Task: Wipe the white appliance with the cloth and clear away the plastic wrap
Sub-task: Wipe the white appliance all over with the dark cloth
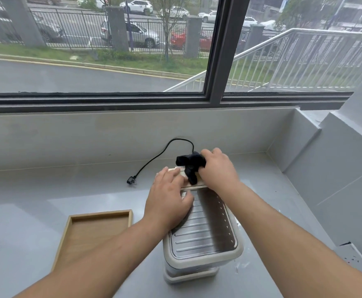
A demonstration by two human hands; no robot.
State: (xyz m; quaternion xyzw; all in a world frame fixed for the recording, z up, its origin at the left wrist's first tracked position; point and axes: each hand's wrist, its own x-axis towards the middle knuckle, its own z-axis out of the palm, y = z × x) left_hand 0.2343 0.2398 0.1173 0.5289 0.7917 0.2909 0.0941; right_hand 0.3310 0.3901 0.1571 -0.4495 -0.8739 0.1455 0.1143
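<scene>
The white appliance (203, 254) stands on the grey counter in front of me, with a ribbed metal tray (206, 231) on its top. My right hand (217, 166) grips a bunched black cloth (189, 166) and holds it against the appliance's far top edge. My left hand (168, 201) lies flat with spread fingers on the appliance's top left part. No plastic wrap is clearly visible.
An empty wooden tray (96, 231) lies left of the appliance. A black power cord with its plug (131, 181) trails across the counter behind. A white wall socket (356, 261) sits at the right. A window fills the back wall.
</scene>
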